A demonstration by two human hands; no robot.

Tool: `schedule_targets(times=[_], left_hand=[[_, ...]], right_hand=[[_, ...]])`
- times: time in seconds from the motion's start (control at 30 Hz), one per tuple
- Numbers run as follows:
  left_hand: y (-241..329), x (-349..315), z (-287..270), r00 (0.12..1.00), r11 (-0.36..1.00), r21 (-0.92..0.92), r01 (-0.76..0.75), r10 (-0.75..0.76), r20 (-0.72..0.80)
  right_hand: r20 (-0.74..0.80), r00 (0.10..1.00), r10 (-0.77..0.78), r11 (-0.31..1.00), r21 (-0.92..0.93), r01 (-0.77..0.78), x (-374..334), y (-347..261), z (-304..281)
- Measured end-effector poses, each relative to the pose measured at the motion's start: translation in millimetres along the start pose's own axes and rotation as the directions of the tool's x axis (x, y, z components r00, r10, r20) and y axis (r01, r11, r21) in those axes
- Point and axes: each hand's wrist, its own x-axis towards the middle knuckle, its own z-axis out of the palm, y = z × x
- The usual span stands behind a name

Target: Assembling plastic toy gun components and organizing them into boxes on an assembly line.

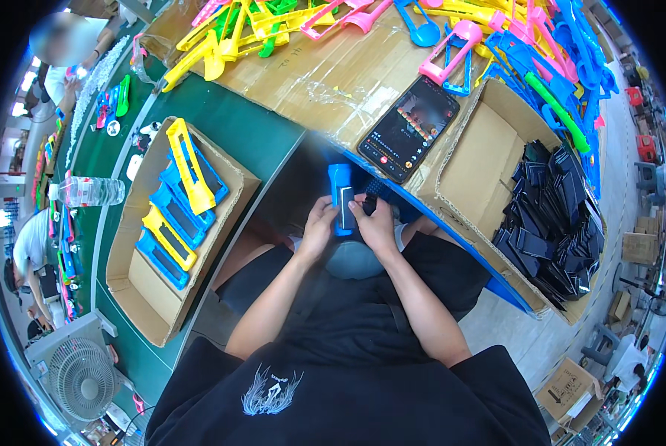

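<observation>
In front of my lap I hold a blue plastic housing (340, 178) upright, with a rounded top and a dark rectangular panel (346, 201) in its face. My left hand (319, 225) grips its left side, fingers closed. My right hand (375, 224) is closed at its right edge, thumb near the panel. A small dark object (369, 202) shows by the right fingers; its kind is unclear. To the left, a cardboard box (143, 316) holds blue and yellow housings (188, 167). On the right, another carton (459, 178) contains many glossy black panels (545, 223).
A phone (409, 128) with a lit screen lies on the cardboard-covered surface (288, 85). Behind it are piles of yellow, pink, blue and green plastic frames (515, 44). On the green table (236, 123) stand a water bottle (91, 192) and a fan (82, 375). Other people work at far left.
</observation>
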Motion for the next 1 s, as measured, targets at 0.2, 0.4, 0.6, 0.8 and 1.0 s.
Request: schedule_targets(times=[0.2,0.4,0.6,0.8,1.0], left_hand=[[6.2,-1.1,15.4,0.998,0.998,-0.001,-0.057,0.057,0.003],[2.0,2.3,7.2,0.997,0.999,-0.010,-0.034,0.035,0.065],[-6.6,6.6,8.1,0.994,0.997,0.015,-0.081,0.080,0.075],[-8.3,9.5,4.5,0.990,0.991,0.003,-0.137,0.137,0.046],[9.8,1.2,8.3,0.996,0.998,0.007,-0.060,0.059,0.065]], right_hand=[[0.002,1.000,0.008,0.999,-0.049,-0.008,-0.7,-3.8,0.3],[-0.064,0.998,-0.019,0.999,-0.030,0.017,0.4,1.3,3.7],[0.035,0.999,0.036,0.999,-0.006,-0.036,2.9,7.1,0.6],[-0.029,0.994,-0.103,0.995,-0.017,0.103,0.0,-8.6,-0.5],[0.246,0.927,0.282,0.948,0.075,-0.308,5.4,-21.7,-8.6]])
